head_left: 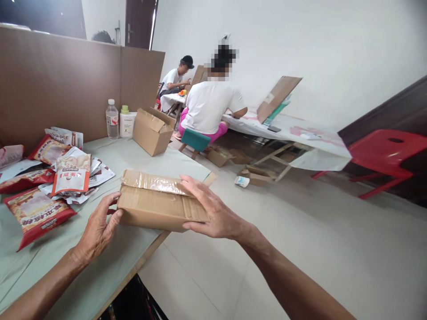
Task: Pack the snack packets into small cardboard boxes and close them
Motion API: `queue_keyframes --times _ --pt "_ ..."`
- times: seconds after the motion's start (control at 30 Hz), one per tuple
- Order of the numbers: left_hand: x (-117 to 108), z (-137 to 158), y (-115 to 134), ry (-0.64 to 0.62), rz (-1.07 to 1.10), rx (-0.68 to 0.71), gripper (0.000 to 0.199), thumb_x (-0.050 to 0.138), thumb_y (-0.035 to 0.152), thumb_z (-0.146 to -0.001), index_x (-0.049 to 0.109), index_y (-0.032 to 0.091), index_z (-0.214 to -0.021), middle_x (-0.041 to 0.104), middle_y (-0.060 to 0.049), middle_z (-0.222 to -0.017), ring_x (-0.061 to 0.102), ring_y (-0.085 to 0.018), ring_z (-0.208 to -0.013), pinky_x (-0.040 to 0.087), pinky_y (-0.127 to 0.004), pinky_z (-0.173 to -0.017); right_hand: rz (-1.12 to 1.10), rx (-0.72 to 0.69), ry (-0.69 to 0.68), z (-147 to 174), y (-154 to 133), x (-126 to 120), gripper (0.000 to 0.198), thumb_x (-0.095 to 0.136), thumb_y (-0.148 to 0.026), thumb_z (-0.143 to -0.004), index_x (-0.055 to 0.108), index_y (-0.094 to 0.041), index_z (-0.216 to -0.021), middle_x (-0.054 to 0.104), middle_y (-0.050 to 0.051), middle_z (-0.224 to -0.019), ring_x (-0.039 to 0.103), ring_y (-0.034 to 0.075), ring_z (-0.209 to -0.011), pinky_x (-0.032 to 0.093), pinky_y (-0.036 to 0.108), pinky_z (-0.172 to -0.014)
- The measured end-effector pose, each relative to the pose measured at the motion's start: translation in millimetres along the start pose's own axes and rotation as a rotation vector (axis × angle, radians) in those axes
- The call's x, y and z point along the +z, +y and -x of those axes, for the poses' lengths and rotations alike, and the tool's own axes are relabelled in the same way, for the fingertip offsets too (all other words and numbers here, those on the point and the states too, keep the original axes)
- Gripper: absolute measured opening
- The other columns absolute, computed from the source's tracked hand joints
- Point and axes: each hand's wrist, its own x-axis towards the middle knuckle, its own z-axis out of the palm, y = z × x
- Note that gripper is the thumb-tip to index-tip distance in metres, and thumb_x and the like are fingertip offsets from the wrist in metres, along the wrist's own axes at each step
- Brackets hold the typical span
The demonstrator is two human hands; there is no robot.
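A brown cardboard box (150, 209), its top flaps down and a strip of clear tape shining along the top, lies at the corner of the cloth-covered table. My left hand (100, 229) grips its left end, thumb on the front and fingers behind. At the other end, my right hand (210, 209) clasps the box with fingers over the top and thumb at the lower front edge. The right end of the box reaches out past the table edge. The box's underside and far side are hidden.
Left of the box lie several snack packets (71, 173) in a heap. Behind stand a plastic bottle (112, 120), a white bottle (126, 122) and another cardboard box (151, 133). Two people sit at a further table (316, 151). A red chair (387, 153) stands right.
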Motion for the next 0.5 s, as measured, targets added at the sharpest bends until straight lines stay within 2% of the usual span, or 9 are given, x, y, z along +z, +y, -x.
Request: queue_keyframes --times 0.03,0.1,0.2,0.27,0.37,0.43,0.5 --pt "0 -1 -1 0.003 -0.002 -0.006 0.050 0.050 0.056 -0.105 0.054 0.024 -0.144 0.065 -0.015 -0.142 0.068 -0.030 -0.126 0.060 -0.046 -0.101 0.007 -0.005 -0.018 -1 1 0 0.092 0.078 -0.051 -0.091 0.036 -0.021 -0.167 0.040 0.025 -0.169 0.040 0.040 -0.158 0.042 0.063 -0.123" --pt "2 -8 -3 0.003 -0.003 -0.013 0.051 0.049 0.056 -0.106 0.053 0.024 -0.145 0.064 -0.016 -0.144 0.067 -0.030 -0.127 0.059 -0.048 -0.103 0.008 -0.022 -0.046 -4 4 0 0.084 0.076 -0.047 -0.091 0.043 -0.023 -0.165 0.043 0.022 -0.167 0.042 0.040 -0.156 0.044 0.062 -0.122" --pt "16 -31 -8 -0.041 0.024 -0.011 0.055 0.046 0.054 -0.107 0.046 0.024 -0.152 0.058 -0.018 -0.153 0.068 -0.030 -0.128 0.062 -0.046 -0.099 0.027 -0.027 0.015 -2 11 0 0.070 0.074 -0.035 -0.090 0.054 -0.025 -0.157 0.051 0.019 -0.160 0.051 0.037 -0.148 0.046 0.061 -0.119" --pt "34 -49 -14 -0.097 0.050 0.002 0.064 0.046 0.051 -0.107 0.030 0.024 -0.162 0.046 -0.022 -0.165 0.067 -0.031 -0.132 0.063 -0.044 -0.098 0.066 0.017 0.097 5 20 0 0.064 0.072 -0.031 -0.090 0.058 -0.026 -0.152 0.055 0.018 -0.155 0.055 0.036 -0.143 0.047 0.061 -0.118" --pt "66 -66 -25 -0.190 0.035 0.035 0.090 0.056 0.045 -0.102 0.002 0.019 -0.170 0.020 -0.028 -0.177 0.050 -0.035 -0.153 0.056 -0.050 -0.114 0.075 0.179 0.167 15 47 -2 0.053 0.071 -0.037 -0.091 0.066 -0.024 -0.143 0.057 0.017 -0.151 0.058 0.036 -0.139 0.049 0.060 -0.116" --pt "80 -62 -32 -0.269 -0.023 0.064 0.096 0.063 0.039 -0.098 0.005 0.017 -0.171 0.012 -0.027 -0.179 0.032 -0.038 -0.163 0.046 -0.056 -0.124 0.065 0.318 0.177 14 76 -3 0.055 0.073 -0.043 -0.088 0.070 -0.022 -0.139 0.057 0.018 -0.151 0.059 0.038 -0.138 0.049 0.060 -0.116" --pt "81 -43 -39 -0.360 -0.105 0.095 0.088 0.067 0.033 -0.094 0.023 0.019 -0.169 0.014 -0.023 -0.179 0.026 -0.040 -0.165 0.039 -0.060 -0.129 0.097 0.469 0.197 6 107 -3 0.060 0.076 -0.045 -0.082 0.072 -0.022 -0.136 0.057 0.017 -0.151 0.058 0.040 -0.139 0.046 0.060 -0.118"
